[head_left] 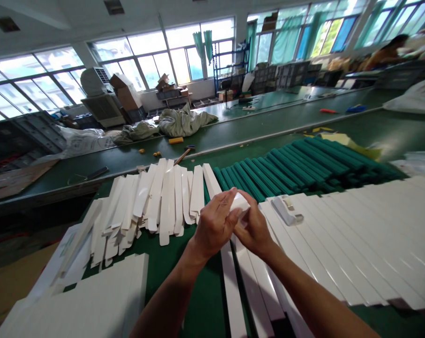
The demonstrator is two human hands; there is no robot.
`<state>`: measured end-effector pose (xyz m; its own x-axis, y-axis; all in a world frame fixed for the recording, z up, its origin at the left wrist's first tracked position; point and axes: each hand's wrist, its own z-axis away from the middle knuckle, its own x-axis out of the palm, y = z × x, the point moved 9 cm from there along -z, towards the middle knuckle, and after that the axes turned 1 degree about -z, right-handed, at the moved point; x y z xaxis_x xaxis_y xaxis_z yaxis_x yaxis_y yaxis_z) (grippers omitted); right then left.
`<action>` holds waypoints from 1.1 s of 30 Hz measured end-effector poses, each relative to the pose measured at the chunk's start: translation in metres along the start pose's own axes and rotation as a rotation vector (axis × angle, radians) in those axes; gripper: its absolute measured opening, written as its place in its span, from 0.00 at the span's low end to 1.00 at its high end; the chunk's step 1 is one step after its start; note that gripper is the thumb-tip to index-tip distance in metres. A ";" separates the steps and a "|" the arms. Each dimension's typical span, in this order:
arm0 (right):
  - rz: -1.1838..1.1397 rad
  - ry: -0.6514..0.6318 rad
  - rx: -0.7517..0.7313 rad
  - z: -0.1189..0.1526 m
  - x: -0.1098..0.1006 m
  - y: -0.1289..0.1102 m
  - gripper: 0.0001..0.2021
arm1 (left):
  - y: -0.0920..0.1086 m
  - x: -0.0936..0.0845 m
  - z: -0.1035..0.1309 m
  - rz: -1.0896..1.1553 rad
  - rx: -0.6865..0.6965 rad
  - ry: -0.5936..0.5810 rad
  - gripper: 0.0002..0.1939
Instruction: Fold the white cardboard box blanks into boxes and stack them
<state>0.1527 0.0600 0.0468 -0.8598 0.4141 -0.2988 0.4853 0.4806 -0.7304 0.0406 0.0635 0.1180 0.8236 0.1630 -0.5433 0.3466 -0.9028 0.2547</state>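
Observation:
In the middle of the head view, my left hand (214, 223) and my right hand (253, 225) meet with fingers closed around a glossy white carton (239, 202). Only one end of it shows between the fingers; my hands hide the rest. Under them a long narrow white box (232, 286) lies on the green table. Just right of my right hand, a small tape dispenser (286, 210) rests on a row of long white boxes (332, 234). Beyond my hands lie many dark green ribbed bars (286, 166) side by side.
Flat white cartons (166, 197) lie in a loose pile at left, with more white boxes (93, 300) stacked at front left. Behind runs a long green workbench (240, 129) with a crumpled cloth sheet (184, 122) and a yellow block (176, 140). A person (386, 54) is at far right.

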 end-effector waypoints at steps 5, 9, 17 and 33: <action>0.051 -0.004 -0.105 -0.004 0.006 -0.007 0.33 | -0.004 -0.001 -0.007 -0.025 -0.033 -0.095 0.15; 0.044 -0.011 -0.136 -0.003 0.007 -0.007 0.34 | 0.001 -0.002 -0.016 -0.039 -0.038 -0.191 0.14; 0.040 -0.038 -0.204 -0.007 0.008 -0.012 0.35 | 0.012 0.006 -0.026 -0.115 0.022 -0.295 0.14; 0.034 -0.200 -0.272 -0.012 0.019 -0.019 0.36 | 0.005 0.017 0.011 -0.274 0.230 -0.245 0.24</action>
<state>0.1286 0.0678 0.0621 -0.8432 0.2864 -0.4549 0.5159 0.6691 -0.5350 0.0511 0.0576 0.1007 0.5743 0.3347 -0.7471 0.4060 -0.9089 -0.0951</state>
